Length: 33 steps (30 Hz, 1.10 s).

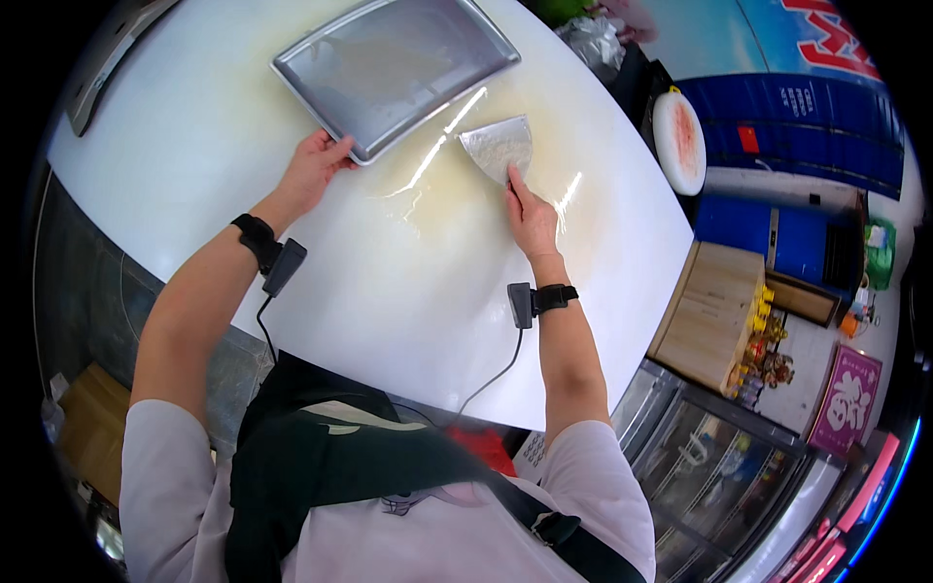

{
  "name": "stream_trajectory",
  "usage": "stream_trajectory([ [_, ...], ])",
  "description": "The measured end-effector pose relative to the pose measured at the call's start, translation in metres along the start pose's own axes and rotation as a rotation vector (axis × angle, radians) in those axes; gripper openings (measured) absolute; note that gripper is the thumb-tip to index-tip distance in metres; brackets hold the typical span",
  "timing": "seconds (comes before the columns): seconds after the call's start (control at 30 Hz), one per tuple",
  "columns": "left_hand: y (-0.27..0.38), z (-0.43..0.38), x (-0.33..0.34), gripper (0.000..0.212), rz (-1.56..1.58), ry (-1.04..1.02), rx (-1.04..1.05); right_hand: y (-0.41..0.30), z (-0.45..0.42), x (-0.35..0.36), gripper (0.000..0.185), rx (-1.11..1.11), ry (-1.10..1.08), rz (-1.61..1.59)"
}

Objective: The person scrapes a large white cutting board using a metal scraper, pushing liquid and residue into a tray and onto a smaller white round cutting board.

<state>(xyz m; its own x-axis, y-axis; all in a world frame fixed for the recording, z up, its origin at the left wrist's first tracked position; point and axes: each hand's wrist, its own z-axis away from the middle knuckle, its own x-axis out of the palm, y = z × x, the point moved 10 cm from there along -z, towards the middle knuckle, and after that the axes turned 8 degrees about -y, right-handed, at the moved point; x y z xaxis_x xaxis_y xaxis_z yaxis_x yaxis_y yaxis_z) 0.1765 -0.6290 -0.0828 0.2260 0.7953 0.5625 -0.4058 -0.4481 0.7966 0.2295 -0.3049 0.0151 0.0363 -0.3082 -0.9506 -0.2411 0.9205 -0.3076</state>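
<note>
My left hand [318, 166] grips the near left corner of a shallow rectangular metal tray [397, 69], its thumb over the rim. A thin smear or film shows on the tray's floor. To the right of the tray, my right hand [531, 215] holds a wide metal scraper [501, 146], its index finger laid along the blade. Pale, wet-looking residue covers part of the blade. Both are at a white tabletop [408, 306] with yellowish wet patches and glossy streaks of light. The scraper's handle is hidden in my hand.
A dark-edged flat object [120, 65] lies at the table's far left. Beyond the right edge are a round white board with a reddish stain [679, 143], a wooden cabinet [711, 306] and a glass-fronted cooler [718, 466]. Cables run from both wrist straps towards my body.
</note>
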Motion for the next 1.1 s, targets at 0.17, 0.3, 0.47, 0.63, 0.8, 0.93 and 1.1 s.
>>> stream_trajectory([
  [0.17, 0.003, 0.002, 0.002, 0.018, 0.048, -0.003, 0.032, -0.052, -0.07, -0.023, 0.041, -0.069, 0.036, 0.04],
  [0.3, 0.002, 0.002, 0.01, 0.021, 0.063, -0.014, 0.028, -0.077, -0.11, -0.034, 0.039, -0.066, -0.028, 0.305],
  [0.47, 0.003, 0.005, 0.006, 0.021, 0.048, -0.006, 0.036, -0.119, -0.134, -0.054, 0.038, -0.146, -0.015, 0.657],
  [0.63, -0.002, 0.0, 0.005, 0.022, 0.036, 0.004, 0.031, -0.136, -0.129, -0.06, 0.038, -0.066, 0.012, 0.762],
  [0.8, -0.003, -0.001, 0.004, 0.021, 0.04, 0.016, 0.026, -0.091, -0.066, -0.051, 0.033, 0.177, -0.027, 0.126],
  [0.93, -0.002, -0.001, -0.004, 0.02, 0.102, 0.068, 0.046, -0.036, 0.078, -0.015, 0.036, 0.393, -0.137, -0.348],
  [1.1, -0.005, -0.003, -0.018, 0.018, 0.088, 0.108, 0.061, -0.021, 0.26, -0.002, 0.036, 0.627, -0.387, -0.262],
])
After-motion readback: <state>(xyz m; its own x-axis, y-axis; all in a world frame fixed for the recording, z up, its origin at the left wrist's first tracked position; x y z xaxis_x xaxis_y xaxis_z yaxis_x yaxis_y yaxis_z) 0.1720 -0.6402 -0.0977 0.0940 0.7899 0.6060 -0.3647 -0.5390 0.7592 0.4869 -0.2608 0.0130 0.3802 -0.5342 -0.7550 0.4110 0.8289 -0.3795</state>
